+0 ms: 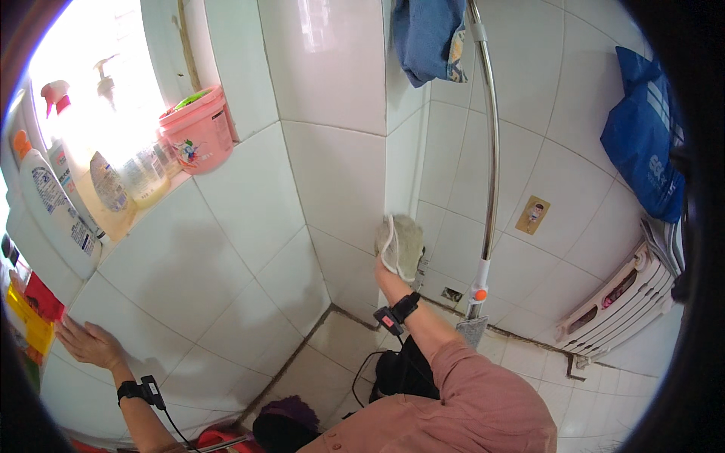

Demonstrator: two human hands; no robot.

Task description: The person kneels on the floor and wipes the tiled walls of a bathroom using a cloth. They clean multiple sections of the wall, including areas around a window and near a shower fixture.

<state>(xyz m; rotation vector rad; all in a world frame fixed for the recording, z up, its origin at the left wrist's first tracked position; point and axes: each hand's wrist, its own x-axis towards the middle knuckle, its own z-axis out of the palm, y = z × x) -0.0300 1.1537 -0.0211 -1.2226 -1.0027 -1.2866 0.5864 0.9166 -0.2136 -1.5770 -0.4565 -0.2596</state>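
My right hand [396, 246] is wrapped in a pale grey-green cleaning cloth or mitt [406, 246] with white edging, which lies against the outer corner of a white tiled wall [340, 187]. The fingers of that hand are hidden under the cloth. At the left, my left hand [90, 342] rests with its fingers apart on the tiles under the window ledge, its fingertips beside a red and yellow package [42, 297]. Both wrists wear black straps with small cabled devices.
Plastic bottles [62, 209] and a pink bucket [198, 133] line the window ledge. A flat mop with a steel pole [490, 141] leans at the right wall, near a white radiator [617, 306]. A blue cloth [430, 42] and a blue bag [645, 136] hang above.
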